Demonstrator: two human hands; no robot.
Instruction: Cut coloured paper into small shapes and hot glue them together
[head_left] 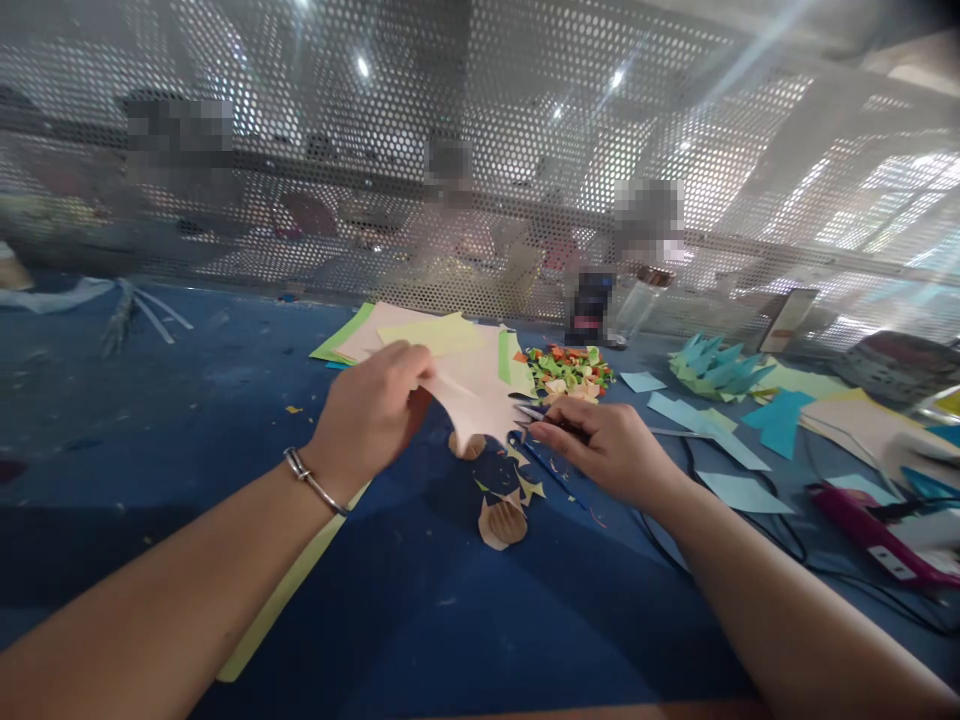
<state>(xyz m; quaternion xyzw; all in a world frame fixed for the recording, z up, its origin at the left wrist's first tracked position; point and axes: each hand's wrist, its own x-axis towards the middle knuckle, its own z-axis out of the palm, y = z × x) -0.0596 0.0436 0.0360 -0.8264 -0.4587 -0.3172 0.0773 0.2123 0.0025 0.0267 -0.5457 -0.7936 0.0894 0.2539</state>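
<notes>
Pinched between the fingers of my left hand [379, 405] is a pale pink sheet of paper [480, 405], its near edge cut into curved notches and points. My right hand [607, 440] is closed round a pair of scissors [534, 412], whose blades lie at the paper's right edge. Whether the blades are apart is hard to make out. Below the paper, on the blue table [420, 610], lie a round brown ribbed piece [504, 522], small paper scraps [531, 488] and a thin blue stick [551, 472].
Behind my hands are stacked coloured sheets [356, 335] and a pile of green and orange paper bits [574, 370]. On the right are light blue paper pieces [739, 492], a spiky blue paper shape [716, 365] and a magenta power strip [874, 535] with cables. A perforated metal screen [525, 130] stands behind.
</notes>
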